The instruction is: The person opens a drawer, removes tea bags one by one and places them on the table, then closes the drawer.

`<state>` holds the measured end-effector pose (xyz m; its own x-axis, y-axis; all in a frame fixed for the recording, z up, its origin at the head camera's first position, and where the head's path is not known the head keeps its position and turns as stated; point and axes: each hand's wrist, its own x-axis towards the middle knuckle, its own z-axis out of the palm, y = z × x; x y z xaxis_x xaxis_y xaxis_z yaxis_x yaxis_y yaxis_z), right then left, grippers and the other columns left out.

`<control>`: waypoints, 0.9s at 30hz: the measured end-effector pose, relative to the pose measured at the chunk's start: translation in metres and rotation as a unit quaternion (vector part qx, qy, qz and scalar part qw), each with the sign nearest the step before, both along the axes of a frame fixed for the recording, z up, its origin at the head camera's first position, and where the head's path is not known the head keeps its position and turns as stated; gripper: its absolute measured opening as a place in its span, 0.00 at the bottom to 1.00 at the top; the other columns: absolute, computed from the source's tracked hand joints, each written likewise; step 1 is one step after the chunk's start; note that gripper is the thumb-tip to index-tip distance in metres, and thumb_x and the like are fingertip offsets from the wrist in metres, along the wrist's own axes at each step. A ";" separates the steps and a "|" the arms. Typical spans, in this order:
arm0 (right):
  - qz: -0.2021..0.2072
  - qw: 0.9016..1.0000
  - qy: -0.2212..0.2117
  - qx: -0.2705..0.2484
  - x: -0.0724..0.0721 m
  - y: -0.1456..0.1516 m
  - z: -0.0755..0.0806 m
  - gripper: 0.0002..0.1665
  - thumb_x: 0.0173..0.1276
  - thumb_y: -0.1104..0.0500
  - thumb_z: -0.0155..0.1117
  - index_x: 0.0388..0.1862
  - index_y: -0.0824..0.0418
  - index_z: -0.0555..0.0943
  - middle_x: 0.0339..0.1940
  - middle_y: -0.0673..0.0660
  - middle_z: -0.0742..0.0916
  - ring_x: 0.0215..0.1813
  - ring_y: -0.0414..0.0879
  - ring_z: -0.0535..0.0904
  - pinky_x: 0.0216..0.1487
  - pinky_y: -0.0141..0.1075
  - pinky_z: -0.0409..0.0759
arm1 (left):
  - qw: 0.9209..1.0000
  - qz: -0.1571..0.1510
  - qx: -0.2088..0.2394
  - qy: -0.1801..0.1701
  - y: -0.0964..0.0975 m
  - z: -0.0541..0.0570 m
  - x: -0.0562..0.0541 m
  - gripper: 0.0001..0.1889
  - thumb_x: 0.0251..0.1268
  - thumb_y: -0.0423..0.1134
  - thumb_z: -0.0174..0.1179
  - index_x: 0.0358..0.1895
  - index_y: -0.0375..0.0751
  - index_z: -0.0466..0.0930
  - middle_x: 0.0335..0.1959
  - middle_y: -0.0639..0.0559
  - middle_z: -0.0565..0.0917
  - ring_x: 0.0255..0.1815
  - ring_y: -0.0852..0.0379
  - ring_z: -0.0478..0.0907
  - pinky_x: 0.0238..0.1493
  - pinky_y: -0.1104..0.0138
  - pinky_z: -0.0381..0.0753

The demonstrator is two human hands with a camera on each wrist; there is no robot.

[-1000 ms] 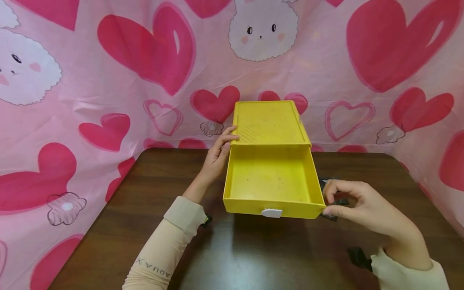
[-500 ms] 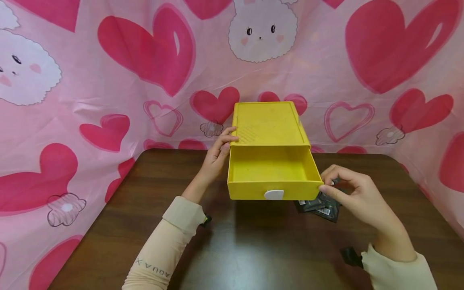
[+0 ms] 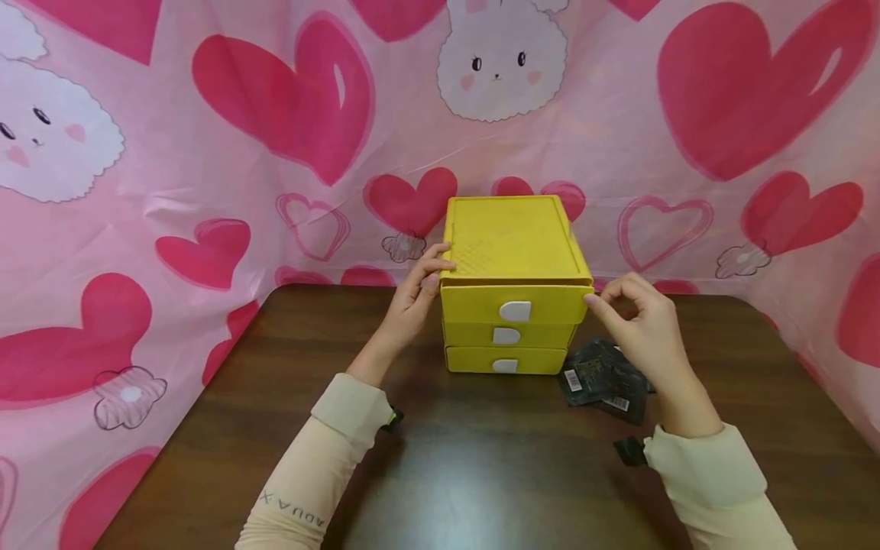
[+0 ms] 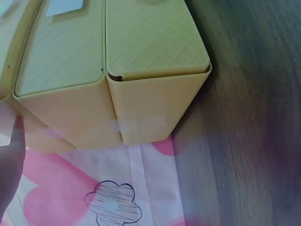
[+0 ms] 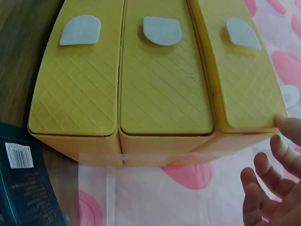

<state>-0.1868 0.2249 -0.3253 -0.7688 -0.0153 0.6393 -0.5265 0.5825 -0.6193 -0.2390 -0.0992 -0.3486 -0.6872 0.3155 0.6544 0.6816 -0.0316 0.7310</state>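
Note:
A yellow cabinet (image 3: 512,237) with three stacked drawers stands towards the back of the table. Its top drawer (image 3: 516,305) sticks out slightly; the middle drawer (image 3: 464,334) and bottom drawer (image 3: 474,360) sit flush or nearly so. Each front carries a white tab handle. My left hand (image 3: 412,294) steadies the cabinet's left side, fingertips reaching its top edge; one finger shows against the side in the left wrist view. At the top drawer's right front corner, my right hand (image 3: 642,325) presses with the thumb (image 5: 289,128), its other fingers loosely bent beside the cabinet.
Several dark flat packets (image 3: 605,378) with barcode labels lie right of the cabinet, below my right hand. Behind the brown wooden table (image 3: 330,321) hangs a pink cloth (image 3: 385,114) with hearts and rabbit faces.
The top drawer has slid from far out to almost in. My right hand has travelled with it, away from me, and the packets now show more fully. The left hand has stayed put.

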 end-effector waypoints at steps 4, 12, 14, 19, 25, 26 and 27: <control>-0.022 1.000 -0.003 -0.002 -0.008 -0.002 0.000 0.12 0.65 0.60 0.71 0.26 0.63 0.79 0.26 0.44 0.79 0.29 0.31 0.71 0.31 0.17 0.71 | 1.000 0.007 -0.006 0.003 0.000 0.001 0.000 0.24 0.79 0.49 0.43 0.59 0.29 0.70 0.76 0.40 0.62 0.76 0.52 0.59 0.51 0.64 0.68; -0.034 0.999 0.012 0.019 -0.009 -0.007 -0.001 0.10 0.64 0.61 0.72 0.25 0.64 0.82 0.23 0.55 0.84 0.26 0.26 0.71 0.30 0.14 0.70 | 1.000 0.012 -0.004 0.000 -0.002 0.001 0.001 0.20 0.80 0.44 0.43 0.59 0.30 0.70 0.76 0.42 0.62 0.77 0.52 0.58 0.58 0.69 0.69; -0.040 0.998 0.022 0.035 -0.004 -0.013 -0.005 0.11 0.64 0.62 0.72 0.24 0.64 0.82 0.21 0.56 0.84 0.24 0.27 0.70 0.28 0.15 0.68 | 1.000 0.010 -0.001 0.000 -0.002 0.001 0.001 0.18 0.81 0.40 0.42 0.59 0.29 0.70 0.76 0.41 0.62 0.78 0.51 0.58 0.56 0.69 0.69; 0.003 0.996 -0.026 0.089 0.006 -0.033 -0.025 0.07 0.66 0.61 0.70 0.28 0.61 0.86 0.21 0.53 0.87 0.23 0.33 0.75 0.27 0.21 0.74 | 1.000 0.009 0.001 0.004 -0.002 0.000 -0.001 0.18 0.81 0.40 0.42 0.59 0.29 0.70 0.75 0.40 0.62 0.78 0.51 0.57 0.58 0.69 0.69; 0.080 0.982 -0.147 0.087 0.005 -0.052 -0.044 0.09 0.69 0.60 0.66 0.45 0.61 0.87 0.39 0.56 0.91 0.39 0.48 0.88 0.42 0.40 0.87 | 1.000 0.002 0.005 0.006 -0.001 -0.001 -0.002 0.24 0.79 0.48 0.44 0.59 0.29 0.70 0.75 0.39 0.62 0.79 0.51 0.56 0.66 0.69 0.68; 0.089 0.980 -0.156 0.081 0.004 -0.054 -0.045 0.09 0.69 0.61 0.66 0.46 0.62 0.87 0.40 0.58 0.91 0.41 0.50 0.88 0.44 0.43 0.87 | 1.000 0.001 0.005 0.006 0.000 -0.001 -0.002 0.24 0.78 0.49 0.44 0.59 0.29 0.70 0.76 0.39 0.62 0.79 0.51 0.56 0.67 0.69 0.67; 0.097 0.979 -0.162 0.075 0.003 -0.056 -0.046 0.10 0.69 0.62 0.67 0.46 0.63 0.87 0.41 0.59 0.91 0.42 0.51 0.88 0.45 0.44 0.87 | 1.000 0.000 0.004 0.005 0.000 -0.002 -0.002 0.25 0.78 0.50 0.44 0.59 0.29 0.70 0.76 0.39 0.62 0.79 0.51 0.56 0.69 0.69 0.67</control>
<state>-0.1839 0.1689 -0.3710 -0.9043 -0.2554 0.3420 -0.4260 0.5887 -0.6870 -0.2410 -0.0995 -0.3502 -0.6805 0.3103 0.6638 0.6887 -0.0384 0.7240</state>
